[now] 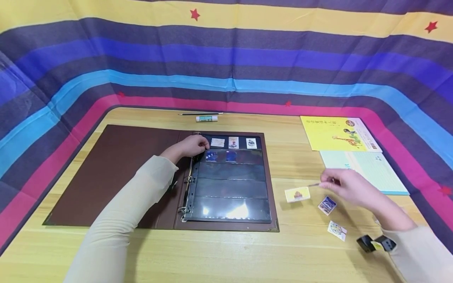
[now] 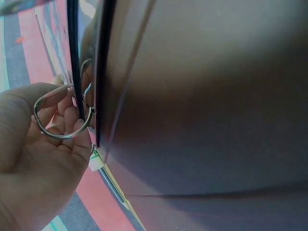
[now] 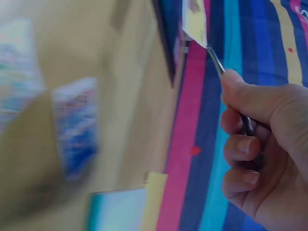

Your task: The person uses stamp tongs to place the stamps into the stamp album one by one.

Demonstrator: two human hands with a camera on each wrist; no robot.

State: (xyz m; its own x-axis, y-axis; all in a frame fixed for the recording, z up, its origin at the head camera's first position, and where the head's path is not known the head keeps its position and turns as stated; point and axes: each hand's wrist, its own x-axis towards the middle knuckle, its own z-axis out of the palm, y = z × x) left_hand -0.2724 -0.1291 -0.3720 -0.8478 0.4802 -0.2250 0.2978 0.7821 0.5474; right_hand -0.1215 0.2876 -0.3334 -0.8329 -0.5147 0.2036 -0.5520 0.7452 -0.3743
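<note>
My right hand (image 1: 348, 186) grips thin metal tweezers (image 3: 216, 60). Their tips hold a yellow stamp with a white edge (image 1: 297, 194) above the table, right of the stamp album. A dark page (image 1: 231, 184) with clear pocket strips lies in the open brown ring binder (image 1: 141, 177). At the page's upper left, my left hand (image 1: 191, 146) pinches its edge beside a metal ring (image 2: 62, 137); its fingertips are partly hidden. Three stamps, one a red-figured stamp (image 1: 233, 142), fill the top row. Two blue stamps, including the left one (image 1: 211, 156), sit in the second row.
A blue stamp (image 1: 327, 205) and a pale patterned stamp (image 1: 337, 230) lie below my right hand. A yellow booklet (image 1: 332, 133) overlaps a pale notepad (image 1: 368, 171) at the right. Behind the binder are a glue stick (image 1: 207, 118) and a black pencil (image 1: 198, 114).
</note>
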